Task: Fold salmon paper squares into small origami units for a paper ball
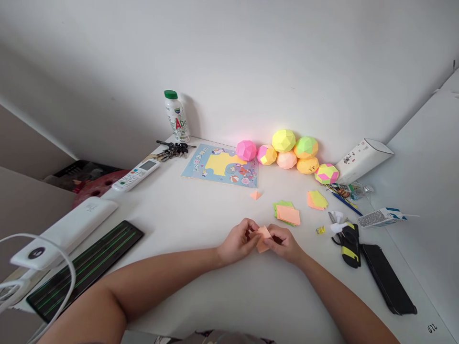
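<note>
A small orange sheet of paper, creased into a partly folded shape, is between my two hands. My left hand pinches its left side, thumb in front. On the right side, my right hand grips it between thumb and curled fingers. Just beyond my hands lies a small folded orange paper piece. A stack of green and orange paper sheets rests a little further right. Past it is another small pile of yellow and orange sheets.
Several faceted paper balls sit along the wall beside a blue booklet. Bottle, keys, remote, power bank and phone stand left. Right are a yellow-black cutter, scissors, black case and white tube.
</note>
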The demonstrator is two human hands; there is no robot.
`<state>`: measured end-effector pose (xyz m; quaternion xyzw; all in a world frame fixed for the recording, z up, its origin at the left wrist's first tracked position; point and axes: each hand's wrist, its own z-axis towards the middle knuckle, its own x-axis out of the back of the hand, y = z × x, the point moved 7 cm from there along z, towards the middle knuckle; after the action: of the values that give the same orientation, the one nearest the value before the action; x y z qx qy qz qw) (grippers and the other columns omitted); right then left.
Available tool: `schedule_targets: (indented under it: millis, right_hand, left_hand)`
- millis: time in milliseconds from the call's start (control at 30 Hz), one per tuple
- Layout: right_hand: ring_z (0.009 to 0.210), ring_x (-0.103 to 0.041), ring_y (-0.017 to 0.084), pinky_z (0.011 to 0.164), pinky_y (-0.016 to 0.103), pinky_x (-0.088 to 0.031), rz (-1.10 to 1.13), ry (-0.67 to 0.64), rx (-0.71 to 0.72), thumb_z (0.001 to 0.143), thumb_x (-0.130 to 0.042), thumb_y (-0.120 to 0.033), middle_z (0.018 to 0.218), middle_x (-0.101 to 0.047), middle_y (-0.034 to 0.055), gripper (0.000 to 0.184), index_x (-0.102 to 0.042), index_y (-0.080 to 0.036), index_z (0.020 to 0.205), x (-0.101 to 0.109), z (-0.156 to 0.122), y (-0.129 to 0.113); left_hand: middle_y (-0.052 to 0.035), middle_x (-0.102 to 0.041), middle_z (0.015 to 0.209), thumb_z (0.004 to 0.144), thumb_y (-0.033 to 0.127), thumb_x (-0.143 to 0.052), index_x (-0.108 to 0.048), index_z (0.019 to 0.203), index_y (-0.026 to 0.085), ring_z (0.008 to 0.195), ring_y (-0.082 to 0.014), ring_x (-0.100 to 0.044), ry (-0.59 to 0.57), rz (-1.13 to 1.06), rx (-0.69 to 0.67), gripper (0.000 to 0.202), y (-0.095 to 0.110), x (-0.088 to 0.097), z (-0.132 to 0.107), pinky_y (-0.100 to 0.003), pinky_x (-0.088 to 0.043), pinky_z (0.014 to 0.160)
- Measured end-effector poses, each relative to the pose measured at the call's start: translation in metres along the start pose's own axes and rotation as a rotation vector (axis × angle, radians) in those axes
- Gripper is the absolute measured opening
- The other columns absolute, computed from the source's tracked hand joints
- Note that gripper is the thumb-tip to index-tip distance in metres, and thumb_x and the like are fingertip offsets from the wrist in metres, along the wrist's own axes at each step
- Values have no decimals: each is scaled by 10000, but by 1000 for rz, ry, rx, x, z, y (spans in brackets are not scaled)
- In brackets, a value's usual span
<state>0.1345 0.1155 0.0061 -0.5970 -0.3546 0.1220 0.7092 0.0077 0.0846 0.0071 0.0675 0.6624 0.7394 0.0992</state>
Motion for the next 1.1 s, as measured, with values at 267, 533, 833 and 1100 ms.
schedule_targets:
  millis: [267, 533, 833, 1100]
  right_hand:
    - [520, -319, 95, 464, 237, -292, -13, 1, -27, 813, -549, -436, 612, -358, -23, 334, -514, -169, 615, -1, 0, 0]
    - [502, -378, 106, 463, 242, -315, 37, 41, -58, 822, -543, -447, 585, -409, -19, 331, -519, -178, 630, 2, 1, -2]
    - [490, -449, 109, 448, 238, -341, 98, 74, -93, 821, -569, -412, 568, -482, -14, 281, -575, -171, 676, 5, -1, 4]
    - [484, -497, 101, 451, 233, -416, 247, 139, -154, 750, -647, -421, 588, -547, -14, 280, -557, -159, 714, 7, -3, 7]
  left_hand:
    - [-94, -567, 968, 852, 201, -483, -556, 1104, 215, 886, -196, -571, -129, 195, -258, 263, 13, -7, 1, -359, -487, 768]
    - [-88, -518, 911, 857, 232, -463, -504, 1207, 210, 838, -196, -542, -77, 221, -255, 354, 8, -4, 2, -323, -483, 673]
    - [-29, -494, 782, 809, 291, -526, -611, 1051, 171, 649, -137, -478, -63, 196, 8, 283, 0, 0, 7, -263, -418, 592]
    - [-55, -637, 807, 827, 396, -504, -685, 972, 193, 719, -184, -568, -134, 148, 68, 308, 6, -5, 4, -281, -449, 634]
